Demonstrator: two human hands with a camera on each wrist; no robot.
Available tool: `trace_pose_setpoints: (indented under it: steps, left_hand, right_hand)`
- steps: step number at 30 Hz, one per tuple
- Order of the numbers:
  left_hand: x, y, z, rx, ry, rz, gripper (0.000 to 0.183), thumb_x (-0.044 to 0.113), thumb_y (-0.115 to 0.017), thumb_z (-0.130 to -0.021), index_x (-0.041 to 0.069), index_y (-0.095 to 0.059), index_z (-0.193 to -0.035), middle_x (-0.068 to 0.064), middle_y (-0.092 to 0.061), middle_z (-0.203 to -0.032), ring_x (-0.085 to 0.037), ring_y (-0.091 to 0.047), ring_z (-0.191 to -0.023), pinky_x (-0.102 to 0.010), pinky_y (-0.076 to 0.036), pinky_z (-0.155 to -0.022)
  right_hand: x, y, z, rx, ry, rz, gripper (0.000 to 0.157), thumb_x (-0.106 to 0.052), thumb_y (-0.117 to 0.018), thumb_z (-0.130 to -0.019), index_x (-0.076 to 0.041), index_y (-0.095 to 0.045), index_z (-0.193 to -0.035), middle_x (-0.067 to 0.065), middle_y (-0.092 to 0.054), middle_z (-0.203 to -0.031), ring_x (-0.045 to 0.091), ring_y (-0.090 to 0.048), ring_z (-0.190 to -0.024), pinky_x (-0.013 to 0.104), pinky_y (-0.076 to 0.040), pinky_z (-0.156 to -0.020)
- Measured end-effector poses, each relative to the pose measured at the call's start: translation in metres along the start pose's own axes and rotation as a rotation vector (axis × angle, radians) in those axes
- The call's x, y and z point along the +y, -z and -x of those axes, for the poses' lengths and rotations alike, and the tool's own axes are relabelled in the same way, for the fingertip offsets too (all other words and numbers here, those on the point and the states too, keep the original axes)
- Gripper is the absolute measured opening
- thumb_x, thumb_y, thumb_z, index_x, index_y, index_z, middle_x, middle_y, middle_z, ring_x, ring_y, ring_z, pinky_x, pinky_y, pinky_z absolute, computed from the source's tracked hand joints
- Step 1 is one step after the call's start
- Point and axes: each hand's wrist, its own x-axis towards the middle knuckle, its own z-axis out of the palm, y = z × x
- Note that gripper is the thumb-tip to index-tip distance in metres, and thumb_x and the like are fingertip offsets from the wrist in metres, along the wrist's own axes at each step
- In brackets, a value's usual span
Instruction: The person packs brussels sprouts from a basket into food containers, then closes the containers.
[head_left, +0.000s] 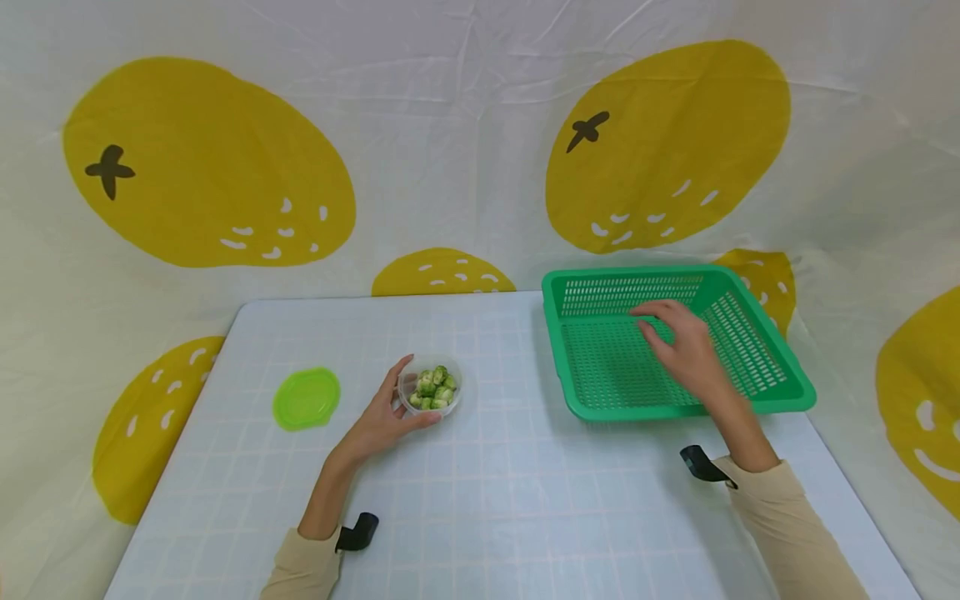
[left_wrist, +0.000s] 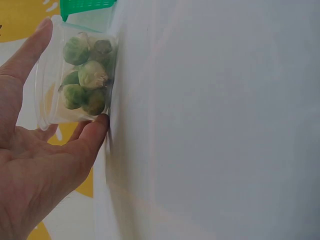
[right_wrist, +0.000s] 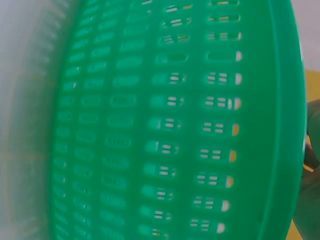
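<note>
A small clear plastic tub (head_left: 450, 408) of Brussels sprouts (head_left: 432, 387) stands on the table left of the middle. My left hand (head_left: 381, 423) grips it from the left, thumb on the near side and fingers round the far side. The left wrist view shows the sprouts (left_wrist: 92, 75) through the tub's wall. My right hand (head_left: 686, 346) hovers over the green basket (head_left: 562, 350), its thumb and fingers apart and loosely bent, with nothing visible between them. In the right wrist view the basket's slotted wall (right_wrist: 195, 125) hides most of that hand (right_wrist: 314, 165).
A lime-green lid (head_left: 306, 398) lies flat on the table (head_left: 480, 508), left of the tub. The basket stands at the table's back right. Behind the table hangs a white cloth (head_left: 465, 167) printed with large yellow fruit shapes.
</note>
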Motion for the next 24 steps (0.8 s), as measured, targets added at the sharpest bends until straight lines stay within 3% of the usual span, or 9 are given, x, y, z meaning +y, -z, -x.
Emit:
trace_pose_setpoints:
  steps: [4, 12, 20, 24]
  left_hand:
    - [0.0, 0.001, 0.0, -0.004, -0.008, 0.007, 0.106, 0.028, -0.084, -0.089, 0.028, -0.011, -0.166, -0.019, -0.024, -0.163, -0.039, -0.016, -0.154, -0.055, -0.024, -0.123]
    - [0.0, 0.0, 0.0, 0.0, 0.006, 0.01, 0.106, 0.03, -0.085, -0.088, 0.03, -0.012, -0.165, -0.018, -0.024, -0.164, -0.039, -0.015, -0.155, -0.054, -0.024, -0.123]
    - [-0.001, 0.0, 0.0, 0.006, 0.004, -0.001, 0.107, 0.028, -0.084, -0.088, 0.028, -0.01, -0.166, -0.02, -0.022, -0.164, -0.039, -0.014, -0.155, -0.053, -0.024, -0.123]
    - [0.0, -0.001, 0.0, 0.002, 0.007, 0.002, 0.107, 0.028, -0.084, -0.088, 0.029, -0.01, -0.166, -0.018, -0.022, -0.165, -0.038, -0.014, -0.155, -0.052, -0.024, -0.123]
  right_hand:
    - [0.008, 0.004, 0.002, 0.016, -0.009, 0.013, 0.023, 0.014, -0.072, -0.088, 0.004, -0.073, -0.109, 0.019, -0.069, -0.109, 0.037, -0.063, -0.106, 0.031, -0.046, -0.088]
    - [0.022, 0.015, 0.008, 0.006, -0.055, 0.041, 0.025, 0.014, -0.072, -0.088, 0.005, -0.072, -0.111, 0.021, -0.068, -0.11, 0.039, -0.061, -0.106, 0.035, -0.046, -0.088]
    - [0.046, 0.024, 0.019, 0.008, -0.069, 0.058, 0.027, 0.015, -0.072, -0.086, 0.007, -0.071, -0.111, 0.026, -0.068, -0.109, 0.043, -0.06, -0.106, 0.018, -0.039, -0.088]
    - [0.055, 0.031, 0.026, -0.014, -0.097, 0.082, 0.024, 0.015, -0.071, -0.086, 0.009, -0.07, -0.11, 0.028, -0.066, -0.106, 0.044, -0.059, -0.102, 0.036, -0.045, -0.086]
